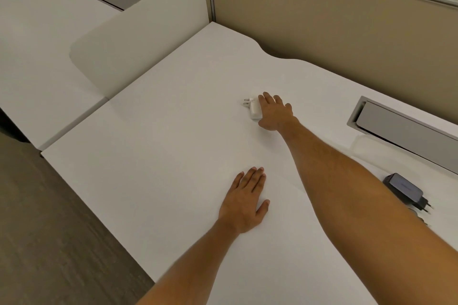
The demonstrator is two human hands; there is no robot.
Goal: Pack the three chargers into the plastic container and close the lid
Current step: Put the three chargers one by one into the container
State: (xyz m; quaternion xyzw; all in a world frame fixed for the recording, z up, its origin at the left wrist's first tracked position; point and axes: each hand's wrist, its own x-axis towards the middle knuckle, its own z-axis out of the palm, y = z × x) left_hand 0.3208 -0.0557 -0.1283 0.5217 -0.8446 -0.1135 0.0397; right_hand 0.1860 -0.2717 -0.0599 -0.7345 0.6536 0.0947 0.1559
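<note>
Two hands showed: right hand [273,112] grasped small white plastic charger [254,108] mid-frame; left hand [245,202] lay flat, grip released, on white surface [161,131].

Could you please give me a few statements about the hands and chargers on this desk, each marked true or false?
1. The right hand reaches the white charger. True.
2. The left hand holds a charger. False: it lies flat on the desk, holding nothing.
3. A black charger lies near the desk's right edge. True.
4. The white charger sits inside a plastic container. False: it lies on the desk; no container is in view.
</note>
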